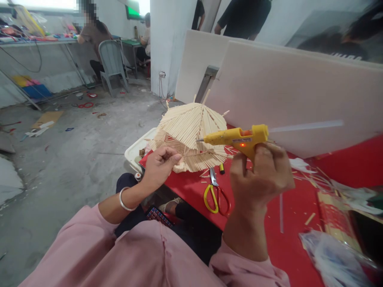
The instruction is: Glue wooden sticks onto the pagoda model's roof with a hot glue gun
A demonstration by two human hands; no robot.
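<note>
A roof-shaped model of thin wooden sticks [191, 127] stands on the red table [287, 239]. My right hand [260, 175] is closed around the grip of a yellow glue gun [236, 137]; its nozzle points left at the model's side and a clear glue stick juts from its back. My left hand [160, 163] sits at the model's lower left edge with fingers curled and pinched; what they hold is too small to make out. A silver bangle circles that wrist.
Yellow-and-red scissors [216, 197] lie on the table before the model, with loose sticks around. White boards [284, 87] stand behind. A white tray [136, 151] sits at the left edge. Plastic bags [335, 255] lie right. Other people sit and stand farther off.
</note>
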